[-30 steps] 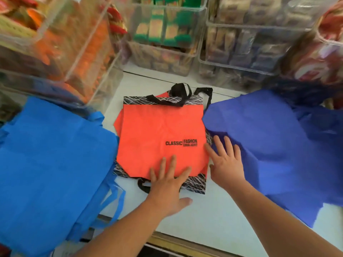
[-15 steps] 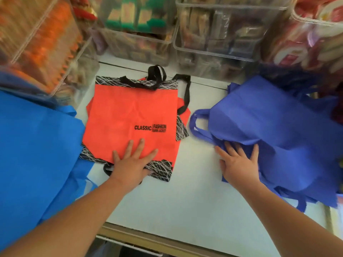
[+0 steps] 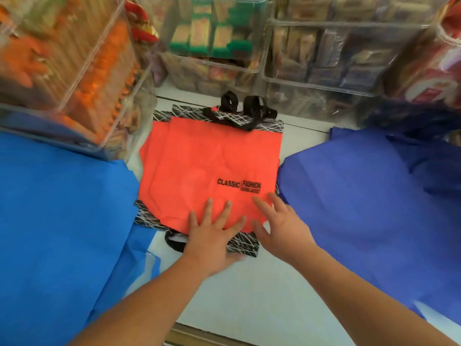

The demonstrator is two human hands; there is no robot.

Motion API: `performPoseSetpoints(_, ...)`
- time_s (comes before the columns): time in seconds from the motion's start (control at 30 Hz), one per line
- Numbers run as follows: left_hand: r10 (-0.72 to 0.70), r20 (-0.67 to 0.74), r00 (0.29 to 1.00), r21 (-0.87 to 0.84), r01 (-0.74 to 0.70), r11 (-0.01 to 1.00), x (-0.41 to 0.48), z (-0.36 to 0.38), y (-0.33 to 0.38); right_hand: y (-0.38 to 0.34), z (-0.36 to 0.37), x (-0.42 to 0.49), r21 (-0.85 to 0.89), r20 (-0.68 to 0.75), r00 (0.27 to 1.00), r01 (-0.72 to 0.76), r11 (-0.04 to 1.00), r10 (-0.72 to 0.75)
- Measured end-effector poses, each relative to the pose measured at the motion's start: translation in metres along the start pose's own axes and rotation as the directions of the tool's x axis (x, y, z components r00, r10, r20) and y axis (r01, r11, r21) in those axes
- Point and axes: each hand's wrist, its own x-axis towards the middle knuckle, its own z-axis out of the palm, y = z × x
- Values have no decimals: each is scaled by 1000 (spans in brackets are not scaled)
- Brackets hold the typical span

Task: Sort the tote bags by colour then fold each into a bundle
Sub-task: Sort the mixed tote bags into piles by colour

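Note:
A stack of orange tote bags (image 3: pixel 199 161) with black patterned trim and black handles lies flat in the middle of the white table (image 3: pixel 262 290). My left hand (image 3: pixel 212 236) presses flat on the stack's near edge, fingers spread. Spread and relaxed, the fingers of my right hand (image 3: pixel 282 226) hover at the stack's near right corner, holding nothing. A pile of light blue tote bags (image 3: pixel 62 233) covers the left side. Darker violet-blue tote bags (image 3: pixel 369 201) are heaped on the right.
Clear plastic bins (image 3: pixel 324 71) full of packaged snacks line the back, and another bin (image 3: pixel 69 71) stands at the left over the light blue pile. The table's near edge (image 3: pixel 199 333) runs along the bottom.
My right hand left the violet-blue pile and came back to the orange stack's near right corner. The camera swung left, and the violet-blue bags now lie close against the orange stack.

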Motion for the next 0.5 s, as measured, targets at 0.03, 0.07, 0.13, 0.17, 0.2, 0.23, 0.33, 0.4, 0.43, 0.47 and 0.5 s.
performPoseSetpoints(0.03, 34, -14, 999, 7, -34, 999, 1, 1, -2, 1, 6, 6, 34, 34, 999, -27, 999, 26)
performPoseSetpoints(0.07, 66, -17, 998, 7, -66, 998, 1, 0, -6, 4, 12, 11, 41, 57, 997, -56, 998, 54)
performPoseSetpoints(0.13, 110, 0, 994, -23, -110, 994, 1, -3, -16, 9, 17, 21, 34, 41, 993, -117, 993, 115)
performPoseSetpoints(0.17, 108, 9, 994, -55, -107, 993, 0, -5, -23, 9, 17, 24, 23, 7, 991, -131, 991, 131)
performPoseSetpoints(0.2, 83, 5, 997, -84, -83, 993, -3, -4, -30, 7, 17, 26, 6, -18, 989, -147, 989, 147)
performPoseSetpoints(0.23, 43, -12, 999, -98, -44, 994, -8, -3, -38, 4, 16, 25, -13, -35, 986, -166, 986, 166)
performPoseSetpoints(0.33, -17, -37, 999, -47, 16, 999, -16, 5, -63, -7, 14, 23, -90, -32, 985, -171, 981, 169)
performPoseSetpoints(0.4, -7, -50, 999, -20, 6, 1000, -12, 6, -76, -11, 15, 22, -43, -47, 988, -148, 988, 146)
performPoseSetpoints(0.43, -15, -63, 998, -22, 13, 1000, -8, 3, -80, -12, 17, 21, 10, -56, 991, -122, 993, 122)
performPoseSetpoints(0.47, -30, -69, 997, -29, 28, 999, -2, 0, -82, -14, 17, 19, 54, -74, 993, -85, 995, 89)
performPoseSetpoints(0.5, -51, -60, 997, -40, 49, 998, 3, -6, -82, -14, 17, 16, 85, -83, 995, -47, 995, 54)
